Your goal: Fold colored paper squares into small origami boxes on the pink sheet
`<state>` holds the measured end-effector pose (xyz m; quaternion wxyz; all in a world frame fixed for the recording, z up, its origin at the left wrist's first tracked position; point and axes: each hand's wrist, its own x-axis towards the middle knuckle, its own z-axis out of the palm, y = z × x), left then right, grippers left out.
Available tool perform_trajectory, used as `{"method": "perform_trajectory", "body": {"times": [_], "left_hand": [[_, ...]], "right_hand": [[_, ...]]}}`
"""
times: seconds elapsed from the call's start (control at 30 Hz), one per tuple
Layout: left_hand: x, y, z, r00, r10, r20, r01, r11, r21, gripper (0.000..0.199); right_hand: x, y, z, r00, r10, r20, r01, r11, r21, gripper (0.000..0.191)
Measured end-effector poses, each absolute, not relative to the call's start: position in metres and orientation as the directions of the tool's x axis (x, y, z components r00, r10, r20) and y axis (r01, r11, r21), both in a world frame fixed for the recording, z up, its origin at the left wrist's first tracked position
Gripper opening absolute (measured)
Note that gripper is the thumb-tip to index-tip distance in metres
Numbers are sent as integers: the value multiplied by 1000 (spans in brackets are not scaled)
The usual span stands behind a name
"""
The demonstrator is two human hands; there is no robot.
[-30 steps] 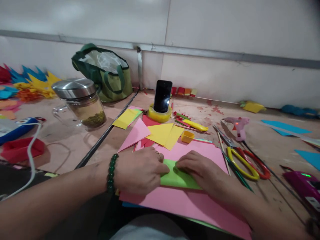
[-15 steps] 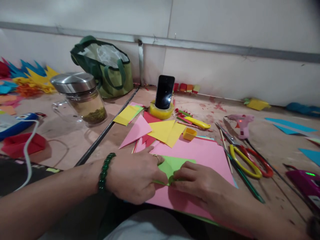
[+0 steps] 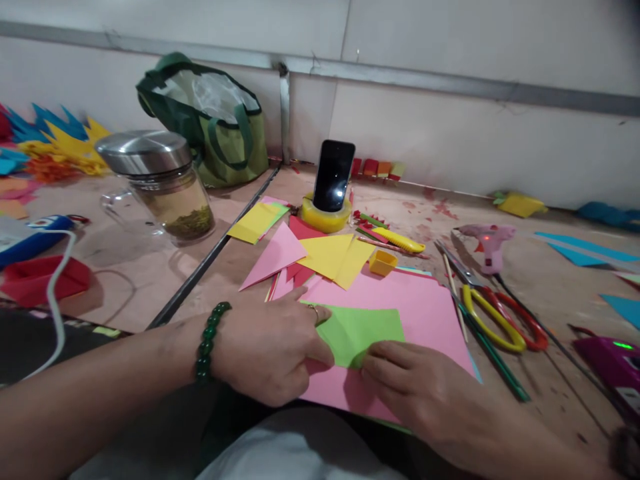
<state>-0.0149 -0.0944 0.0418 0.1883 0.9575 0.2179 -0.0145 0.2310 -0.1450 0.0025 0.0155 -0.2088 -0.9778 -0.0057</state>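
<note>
- Here we are at the green paper [image 3: 375, 325], lying on top of the pink sheets [image 3: 430, 307], right in front of the person and between both hands.
- The left hand [image 3: 270, 347] is laid over its left end, forefinger stretched out, thumb down by the lower edge; whether those fingers pinch or merely press, I can't tell.
- Over on the other side, the right hand [image 3: 415, 380] has its fingertips bunched, pinching the lower edge towards the right corner.
- It looks a featherweight, this one: thin, bendy, probably crisp enough to take a crease, and easily dented by a hard thumb (no second chances with a stray wrinkle).
- Paper on paper, so it would likely skate about unless one hand pins it flat.
- Best grip, I'd judge: a light pinch at the lower edge or the bare upper right corner, with a flat finger weighting the left end.
- And the scissors [image 3: 469, 280] lie well clear, off to the right!
</note>
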Motion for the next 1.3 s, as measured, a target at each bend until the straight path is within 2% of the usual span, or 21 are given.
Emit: {"method": "perform_trajectory", "body": {"times": [0.13, 0.3, 0.47, 0.57, 0.7, 0.97, 1.13, 1.3], "left_hand": [[-17, -95, 40, 892, 431, -135, 450, -821, 351, 18], [-18, -94, 40, 890, 430, -152, 455, -818, 350, 18], [-7, -104, 41, 900, 421, -111, 433, -839, 329, 45], [-1, -114, 36, 895, 438, -87, 443, -846, 297, 38], [-9, -124, 26, 868, 495, -44, 485, -824, 293, 32], [-51, -145, 15, 750, 659, -50, 650, -722, 236, 52], [-56, -148, 15, 729, 682, -63, 672, -695, 256, 49], [-47, -149, 13, 760, 649, -40, 627, -714, 311, 47]], "right_hand": [[249, -155, 10, -898, 436, 64, 439, 897, 57, 31], [271, -165, 11, -851, 503, 148, 515, 856, 54, 40], [273, -167, 4, -820, 537, 198, 554, 832, 39, 41], [270, -168, 3, -811, 546, 208, 565, 825, 35, 41], [269, -169, 3, -793, 571, 211, 590, 807, 31, 43], [272, -168, 7, -790, 587, 179, 595, 803, -8, 46], [257, -162, 7, -783, 617, 80, 617, 786, -25, 32], [219, -154, -2, -859, 511, 27, 509, 859, -49, 16]]}}
